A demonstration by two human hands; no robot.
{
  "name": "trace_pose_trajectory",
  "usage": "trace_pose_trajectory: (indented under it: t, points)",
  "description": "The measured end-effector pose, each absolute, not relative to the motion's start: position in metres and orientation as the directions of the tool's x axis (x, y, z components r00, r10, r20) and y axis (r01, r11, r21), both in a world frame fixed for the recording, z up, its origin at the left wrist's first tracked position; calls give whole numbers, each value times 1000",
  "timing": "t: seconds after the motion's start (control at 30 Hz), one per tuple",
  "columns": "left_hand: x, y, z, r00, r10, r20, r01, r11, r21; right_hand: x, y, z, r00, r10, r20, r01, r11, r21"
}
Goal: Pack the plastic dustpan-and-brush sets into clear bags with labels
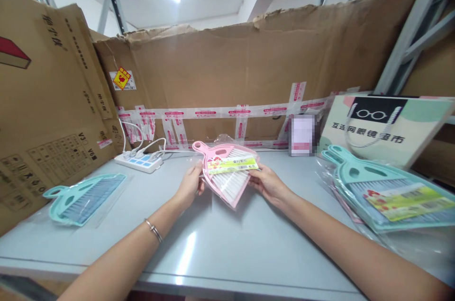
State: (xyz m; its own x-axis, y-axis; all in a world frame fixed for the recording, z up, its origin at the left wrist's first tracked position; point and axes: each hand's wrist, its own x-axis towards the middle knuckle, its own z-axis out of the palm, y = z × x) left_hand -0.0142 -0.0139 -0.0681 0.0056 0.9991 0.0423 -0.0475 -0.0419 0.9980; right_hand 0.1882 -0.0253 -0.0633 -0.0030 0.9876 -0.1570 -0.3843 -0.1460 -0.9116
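A pink dustpan-and-brush set (225,173) in a clear plastic bag, with a yellow-green label across it, is held above the middle of the grey table (220,249). My left hand (192,182) grips its left edge with closed fingers. Its right edge is pinched by my right hand (266,181). A silver bracelet sits on my left wrist.
A teal dustpan set (81,199) lies at the left. A stack of bagged teal sets (391,194) lies at the right, below a printed paper bag (384,125). A white power strip (139,161) sits at the back. Taped cardboard walls (249,78) enclose the table.
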Motion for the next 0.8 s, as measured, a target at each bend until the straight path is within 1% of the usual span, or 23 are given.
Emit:
trace_pose_trajectory:
  t: [0.13, 0.2, 0.27, 0.33, 0.43, 0.57, 0.6, 0.63, 0.7, 0.73, 0.77, 0.8]
  points:
    - [-20, 1, -70, -166, 985, 48, -159, -75, 984, 188, -26, -57, -47, 990, -133, -286, -141, -948]
    - [-22, 3, -66, -182, 982, 54, -209, -93, 973, 191, -26, -55, -59, 992, -110, -257, -122, -959]
    - [-29, 3, -58, -110, 994, 14, -231, -39, 972, 196, -24, -53, -71, 993, -90, -249, -105, -963]
    - [-42, 3, -46, -13, 998, -57, -203, 53, 978, 203, -22, -53, -73, 994, -84, -249, -100, -963]
    - [-61, 3, -30, 34, 995, -98, -101, 101, 990, 209, -21, -53, -67, 993, -102, -230, -114, -966]
    - [-59, 3, -29, 204, 975, -92, 110, 70, 991, 200, -23, -57, -155, 977, -144, -160, -169, -973]
    - [-56, 4, -33, 189, 979, -75, 166, 43, 985, 199, -23, -58, -160, 974, -159, -143, -183, -973]
    - [-54, 7, -36, 126, 991, -45, 218, 17, 976, 199, -22, -59, -147, 974, -175, -131, -194, -972]
    - [-60, 16, -41, -90, 995, 40, 293, -12, 956, 205, -17, -60, -57, 980, -191, -124, -197, -973]
    - [-70, 21, -41, -191, 978, 84, 317, -20, 948, 211, -13, -60, 22, 985, -171, -119, -168, -979]
    - [-84, 26, -40, -260, 959, 115, 336, -22, 942, 219, -10, -58, 116, 987, -115, -93, -104, -990]
    - [-102, 31, -39, -332, 931, 152, 362, -23, 932, 227, -6, -56, 221, 975, -16, -30, -10, -999]
